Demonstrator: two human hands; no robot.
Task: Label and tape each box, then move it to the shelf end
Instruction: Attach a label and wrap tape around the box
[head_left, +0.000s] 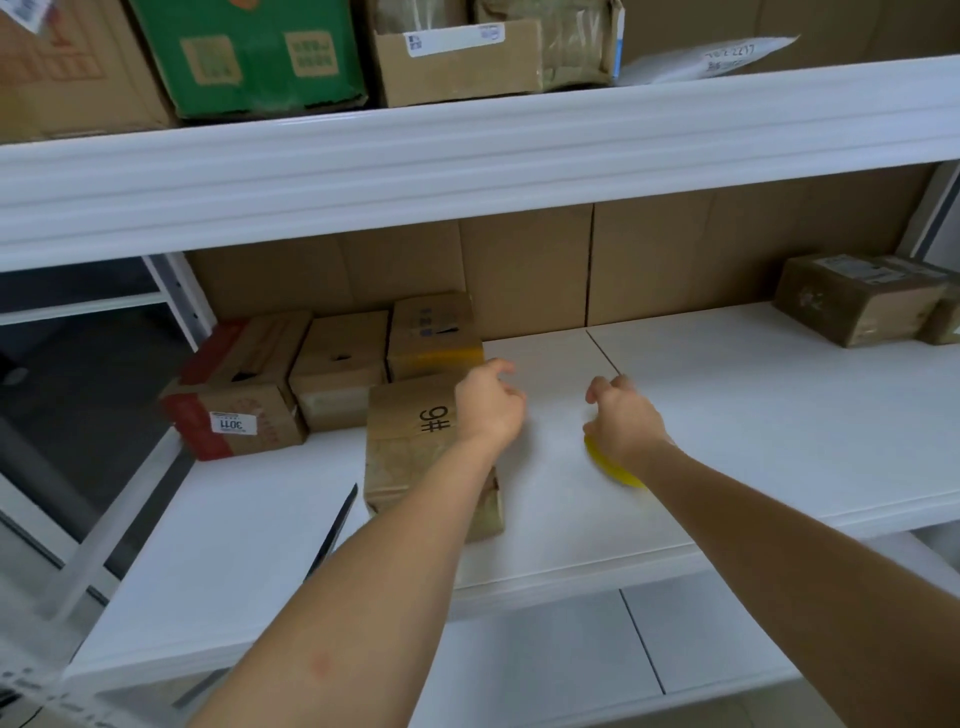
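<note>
A brown cardboard box marked "9#" (410, 447) lies on the white shelf board (727, 415), left of centre. My left hand (488, 402) hovers at the box's right upper edge with fingers loosely curled and nothing in them. My right hand (621, 421) is over the bare board further right, fingers curled. A yellow object (613, 467), blurred and partly hidden, shows under its wrist; whether the hand holds it I cannot tell. Three boxes stand at the shelf's left end: one with red print and a "3011" label (234, 395), a plain one (340, 366), and one with yellowish tape (434, 335).
Another brown box with a label (860, 299) sits at the far right of the shelf. The upper shelf (467, 150) carries a green box (249, 52), cardboard boxes and a white mailer (711, 62). Cardboard sheets line the back wall. A dark strip (337, 525) lies left of the "9#" box.
</note>
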